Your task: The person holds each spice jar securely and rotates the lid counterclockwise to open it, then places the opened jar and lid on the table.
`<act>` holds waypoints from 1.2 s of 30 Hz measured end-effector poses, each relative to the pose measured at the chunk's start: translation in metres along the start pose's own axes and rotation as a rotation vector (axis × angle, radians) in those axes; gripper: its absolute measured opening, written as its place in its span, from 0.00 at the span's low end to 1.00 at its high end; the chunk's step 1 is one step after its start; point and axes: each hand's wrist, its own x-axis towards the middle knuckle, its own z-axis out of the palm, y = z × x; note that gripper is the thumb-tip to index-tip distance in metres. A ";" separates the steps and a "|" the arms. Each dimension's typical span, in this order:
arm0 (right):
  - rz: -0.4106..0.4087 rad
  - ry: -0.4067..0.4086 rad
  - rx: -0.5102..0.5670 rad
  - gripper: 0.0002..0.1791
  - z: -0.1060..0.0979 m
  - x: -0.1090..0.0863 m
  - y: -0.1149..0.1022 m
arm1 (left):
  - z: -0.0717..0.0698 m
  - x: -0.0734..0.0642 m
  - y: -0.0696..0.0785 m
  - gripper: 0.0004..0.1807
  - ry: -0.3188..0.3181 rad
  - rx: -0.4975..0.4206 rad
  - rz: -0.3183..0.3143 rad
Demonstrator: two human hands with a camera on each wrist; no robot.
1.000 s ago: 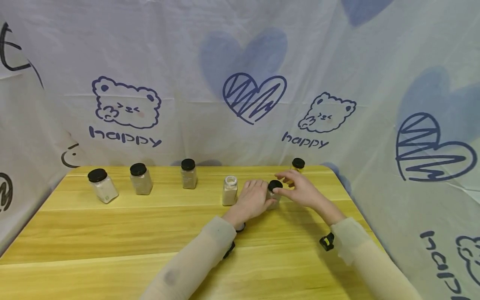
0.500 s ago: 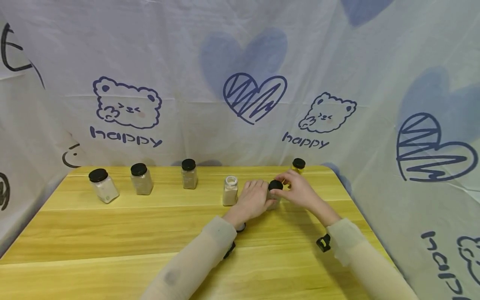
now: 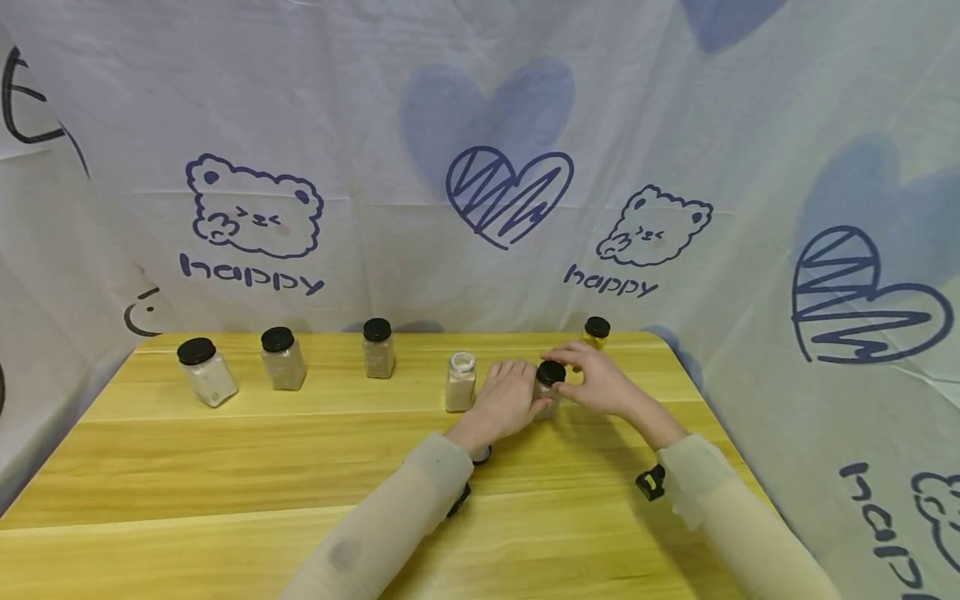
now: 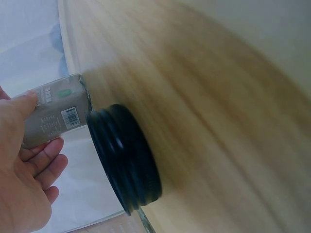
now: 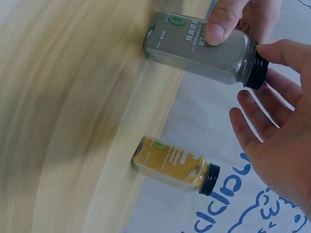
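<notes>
A loose lid (image 4: 124,155) lies on the table (image 3: 262,467). Past it, the left hand (image 3: 501,400) wraps round the standing gray jar (image 5: 170,41). The right hand (image 3: 600,383), fingers bent, pinches that jar's cap (image 3: 551,372). Behind stands a yellow jar (image 5: 170,165).

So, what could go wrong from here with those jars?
The lidless jar stands close beside the left hand; a bump might tip it and spill its contents. With the right hand at the black lid of the gray jar, a slip of the left hand's grip could let that jar twist or topple. The left sleeve might also brush the loose lid nearby.
</notes>
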 end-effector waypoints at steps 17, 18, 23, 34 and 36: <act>0.073 0.055 0.008 0.23 0.001 0.003 -0.001 | 0.000 0.000 0.000 0.27 0.015 -0.033 0.002; 0.070 0.049 0.010 0.23 0.001 0.003 -0.001 | -0.001 0.000 0.000 0.27 0.014 -0.035 0.003; 0.041 0.012 0.011 0.23 -0.002 0.002 -0.003 | -0.001 -0.001 -0.001 0.29 0.019 -0.034 0.005; 0.073 0.040 0.050 0.29 -0.001 0.003 -0.003 | 0.001 0.000 -0.002 0.29 0.029 -0.026 0.015; 0.088 0.059 0.050 0.28 0.000 0.004 -0.004 | 0.001 0.000 -0.002 0.30 0.029 -0.025 0.014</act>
